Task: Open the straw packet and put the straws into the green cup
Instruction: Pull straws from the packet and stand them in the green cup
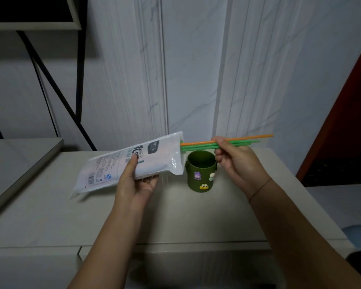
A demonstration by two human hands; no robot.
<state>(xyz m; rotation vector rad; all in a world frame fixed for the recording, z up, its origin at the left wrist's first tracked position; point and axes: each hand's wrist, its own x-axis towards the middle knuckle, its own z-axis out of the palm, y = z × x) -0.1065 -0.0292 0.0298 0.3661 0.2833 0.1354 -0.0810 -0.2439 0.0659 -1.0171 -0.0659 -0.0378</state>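
Note:
My left hand (137,182) grips a white plastic straw packet (113,165) from below, holding it tilted above the table with its open end to the right. An orange straw and green straws (198,145) stick out of that open end. My right hand (236,157) pinches these straws near their middle, just above the green cup (200,174). The cup stands upright on the table, has small cartoon figures on its side, and looks empty inside.
The cup stands on a pale beige table (175,217) against a white marbled wall. A lower grey surface (19,161) lies to the left, with a black metal frame (56,80) behind it. A dark red panel (350,105) stands at the right.

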